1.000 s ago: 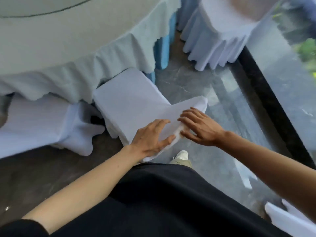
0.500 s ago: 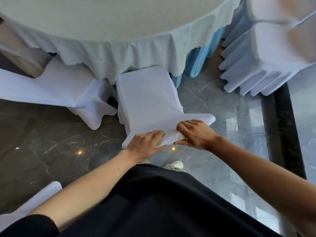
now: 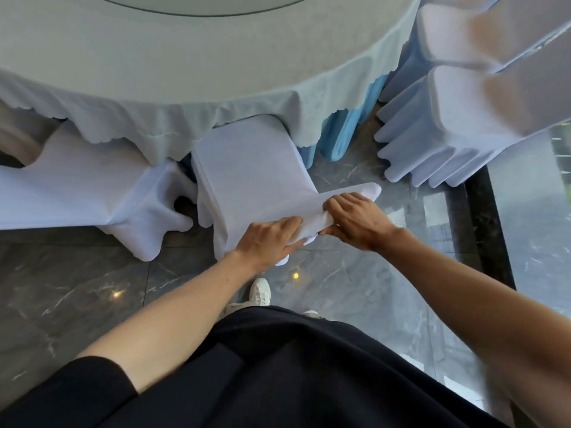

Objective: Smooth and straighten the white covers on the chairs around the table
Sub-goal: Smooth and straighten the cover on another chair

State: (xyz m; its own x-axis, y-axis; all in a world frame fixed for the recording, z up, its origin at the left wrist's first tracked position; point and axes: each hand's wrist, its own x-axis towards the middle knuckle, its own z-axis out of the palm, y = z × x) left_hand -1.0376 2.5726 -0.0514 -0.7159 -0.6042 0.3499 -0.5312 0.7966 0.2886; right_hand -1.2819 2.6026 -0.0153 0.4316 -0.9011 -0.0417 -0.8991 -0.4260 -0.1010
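Flattened hands now curled, left hand (image 3: 268, 239) and right hand (image 3: 355, 220) gripping chair cover (image 3: 253, 177)

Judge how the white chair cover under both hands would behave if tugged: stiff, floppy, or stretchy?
Probably stretchy: the chair cover lies taut and smooth over the seat. Likely floppy where loose, since it bunches under the right hand and left hand.

You wear a black top (image 3: 278, 375), loose over your front, and its left sleeve (image 3: 77, 393) ends in a rounded cuff well up the forearm. Both forearms are bare to the left hand (image 3: 265, 242) and right hand (image 3: 358, 222). Below the hem show light trousers and a white laced sneaker (image 3: 260, 292).
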